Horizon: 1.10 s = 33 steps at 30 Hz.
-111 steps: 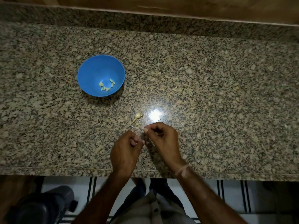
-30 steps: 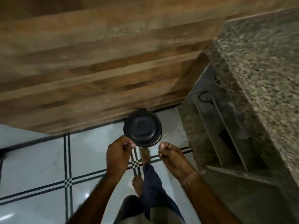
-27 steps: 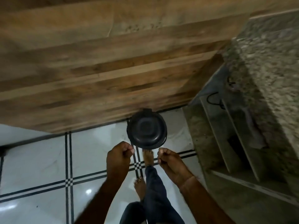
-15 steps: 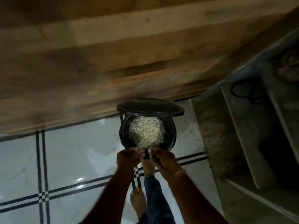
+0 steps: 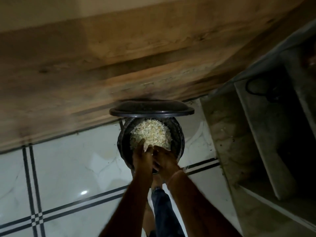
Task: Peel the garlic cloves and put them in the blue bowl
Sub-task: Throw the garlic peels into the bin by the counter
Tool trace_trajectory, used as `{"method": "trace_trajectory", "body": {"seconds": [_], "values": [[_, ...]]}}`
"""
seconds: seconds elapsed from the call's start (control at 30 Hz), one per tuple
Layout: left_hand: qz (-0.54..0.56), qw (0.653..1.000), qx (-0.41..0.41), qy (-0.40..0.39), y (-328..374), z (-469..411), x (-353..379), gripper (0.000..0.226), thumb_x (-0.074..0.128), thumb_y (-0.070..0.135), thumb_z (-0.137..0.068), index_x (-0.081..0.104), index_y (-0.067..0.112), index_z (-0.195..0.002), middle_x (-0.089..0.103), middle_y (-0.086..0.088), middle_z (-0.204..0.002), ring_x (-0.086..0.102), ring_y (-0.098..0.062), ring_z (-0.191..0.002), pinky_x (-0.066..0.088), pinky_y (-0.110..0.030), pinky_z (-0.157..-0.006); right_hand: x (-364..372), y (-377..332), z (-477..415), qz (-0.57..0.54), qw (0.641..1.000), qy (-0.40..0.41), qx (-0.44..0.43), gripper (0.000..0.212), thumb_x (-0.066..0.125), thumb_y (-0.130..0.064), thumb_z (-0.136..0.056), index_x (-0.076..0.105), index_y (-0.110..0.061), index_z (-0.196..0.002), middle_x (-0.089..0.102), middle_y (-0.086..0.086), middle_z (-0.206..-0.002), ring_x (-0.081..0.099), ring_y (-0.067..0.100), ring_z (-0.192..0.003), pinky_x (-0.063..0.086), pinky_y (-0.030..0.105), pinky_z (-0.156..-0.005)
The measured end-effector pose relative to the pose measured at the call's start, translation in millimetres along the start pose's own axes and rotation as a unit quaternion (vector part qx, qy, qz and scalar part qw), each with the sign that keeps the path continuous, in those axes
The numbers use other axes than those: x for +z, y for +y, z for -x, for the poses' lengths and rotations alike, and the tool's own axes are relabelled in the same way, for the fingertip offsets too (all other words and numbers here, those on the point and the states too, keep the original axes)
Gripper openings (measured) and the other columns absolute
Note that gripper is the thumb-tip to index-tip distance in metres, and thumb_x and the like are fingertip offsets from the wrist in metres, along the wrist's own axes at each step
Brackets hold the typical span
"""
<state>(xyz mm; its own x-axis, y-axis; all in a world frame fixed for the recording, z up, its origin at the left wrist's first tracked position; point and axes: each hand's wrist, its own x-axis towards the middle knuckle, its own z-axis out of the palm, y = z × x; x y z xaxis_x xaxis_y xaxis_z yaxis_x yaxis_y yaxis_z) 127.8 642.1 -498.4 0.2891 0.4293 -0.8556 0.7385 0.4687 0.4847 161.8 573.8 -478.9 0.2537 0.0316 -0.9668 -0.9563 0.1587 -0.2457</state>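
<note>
you are leaning over the black bin point(image 5: 180, 135), whose lid point(image 5: 150, 109) is standing up behind the opening, and a pale heap of peelings point(image 5: 151, 132) is filling it nearly to the rim. your left hand point(image 5: 142, 156) and right hand point(image 5: 165, 159) are meeting fingertip to fingertip just above the near edge of the heap. the fingers are bunching narrow and close together, but i cannot tell whether they are pinching any skin or are bare; blur and dim light are hiding that. the garlic cloves and the blue bowl are not showing here, so they are lying somewhere out of view, away from this spot on the tiled floor point(image 5: 68, 159). judging from this, you are shedding waste skins. to do it well, i am suggesting rubbing the fingertips against each other low over the heap, so that clinging papery bits are dropping inside rather than drifting onto the tiles, and checking that no clove is going in with them.
</note>
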Motion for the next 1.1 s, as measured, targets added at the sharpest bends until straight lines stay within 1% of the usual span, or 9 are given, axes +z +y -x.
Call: {"method": "trace_trajectory", "body": {"seconds": [0.1, 0.2, 0.3, 0.37, 0.43, 0.57, 0.67, 0.77, 1.1], "values": [[-0.125, 0.992, 0.008, -0.014, 7.6, 6.3, -1.5, 0.051, 0.043, 0.049, -0.107, 0.047, 0.028, -0.154, 0.053, -0.008, -0.152, 0.051, -0.031, -0.138, 0.04, -0.054, -0.117, 6.3, -6.8, 26.1, -0.017, 0.994, -0.108, -0.025, 0.05, 0.052, -0.039, -0.107, 0.055, -0.011, -0.148, 0.055, 0.019, -0.153, 0.051, 0.04, -0.143, 0.042, 0.052, -0.116], [-0.056, 0.988, -0.104, -0.098, 41.0, 29.7, -8.7, 0.046, 0.053, 0.05, -0.105, 0.066, 0.014, -0.13, 0.069, -0.017, -0.119, 0.063, -0.038, -0.12, 0.05, -0.052, -0.107, -3.8, 9.7, 47.0, 0.088, 0.985, -0.108, -0.107, 0.055, 0.06, -0.051, -0.1, 0.055, -0.028, -0.15, 0.064, 0.008, -0.141, 0.06, 0.027, -0.132, 0.05, 0.044, -0.111], [-0.1, 0.986, -0.01, -0.134, 84.1, 104.3, -19.3, 0.018, 0.071, 0.04, -0.097, 0.072, 0.029, -0.112, 0.069, -0.009, -0.127, 0.064, -0.03, -0.12, 0.051, -0.048, -0.107, -30.5, 13.6, 89.5, 0.234, 0.963, -0.054, -0.123, 0.034, 0.056, -0.046, -0.105, 0.061, -0.027, -0.132, 0.07, 0.01, -0.127, 0.067, 0.024, -0.114, 0.057, 0.039, -0.1], [-0.155, 0.977, 0.099, -0.112, 100.6, 154.5, -36.4, 0.024, 0.068, 0.032, -0.101, 0.07, 0.026, -0.124, 0.064, -0.007, -0.141, 0.059, -0.027, -0.13, 0.045, -0.045, -0.115, -51.3, 4.5, 133.0, 0.229, 0.963, -0.023, -0.143, 0.014, 0.055, -0.04, -0.108, 0.065, -0.032, -0.112, 0.071, 0.01, -0.123, 0.068, 0.024, -0.11, 0.061, 0.039, -0.089], [-0.282, 0.934, 0.195, -0.097, 106.9, 199.9, -49.5, 0.038, 0.065, 0.032, -0.103, 0.063, 0.024, -0.14, 0.059, -0.006, -0.149, 0.055, -0.025, -0.135, 0.041, -0.034, -0.115, -73.9, -2.2, 189.1, 0.192, 0.96, -0.013, -0.201, 0.018, 0.056, -0.023, -0.109, 0.066, -0.038, -0.109, 0.07, 0.0, -0.117, 0.067, 0.008, -0.101, 0.056, 0.021, -0.073], [-0.399, 0.862, 0.287, -0.122, 104.3, 315.1, -59.9, 0.046, 0.066, 0.024, -0.101, 0.057, 0.017, -0.146, 0.057, -0.01, -0.15, 0.052, -0.029, -0.138, 0.039, -0.033, -0.114, -130.1, 1.7, 322.5, 0.172, 0.93, 0.033, -0.323, 0.026, 0.06, -0.009, -0.105, 0.071, -0.033, -0.107, 0.073, -0.02, -0.103, 0.07, -0.007, -0.092, 0.051, 0.008, -0.075], [-0.424, 0.794, 0.405, -0.158, 91.1, 400.4, -46.3, 0.044, 0.068, 0.025, -0.1, 0.06, 0.017, -0.142, 0.062, -0.004, -0.143, 0.056, -0.023, -0.133, 0.042, -0.031, -0.11, -180.9, 15.7, 395.5, 0.201, 0.883, 0.1, -0.411, 0.016, 0.062, -0.026, -0.105, 0.07, -0.037, -0.114, 0.07, -0.024, -0.113, 0.068, -0.007, -0.103, 0.051, 0.008, -0.085], [-0.44, 0.735, 0.47, -0.213, 70.6, 469.7, -21.1, 0.04, 0.067, 0.032, -0.101, 0.06, 0.026, -0.14, 0.058, 0.012, -0.137, 0.05, -0.005, -0.129, 0.04, -0.024, -0.104, -239.3, 33.0, 443.1, 0.264, 0.82, 0.151, -0.485, 0.034, 0.057, -0.046, -0.105, 0.068, -0.028, -0.131, 0.067, -0.019, -0.126, 0.066, 0.0, -0.109, 0.053, 0.017, -0.093], [-0.466, 0.551, 0.603, -0.341, -49.6, 628.8, 129.3, 0.032, 0.069, 0.032, -0.099, 0.067, 0.028, -0.131, 0.066, 0.009, -0.131, 0.058, -0.01, -0.121, 0.045, -0.024, -0.096, -476.6, 68.2, 532.0, 0.158, 0.728, 0.342, -0.573, 0.026, 0.059, -0.027, -0.106, 0.067, -0.025, -0.131, 0.065, -0.011, -0.128, 0.063, 0.005, -0.117, 0.05, 0.02, -0.098]]}}
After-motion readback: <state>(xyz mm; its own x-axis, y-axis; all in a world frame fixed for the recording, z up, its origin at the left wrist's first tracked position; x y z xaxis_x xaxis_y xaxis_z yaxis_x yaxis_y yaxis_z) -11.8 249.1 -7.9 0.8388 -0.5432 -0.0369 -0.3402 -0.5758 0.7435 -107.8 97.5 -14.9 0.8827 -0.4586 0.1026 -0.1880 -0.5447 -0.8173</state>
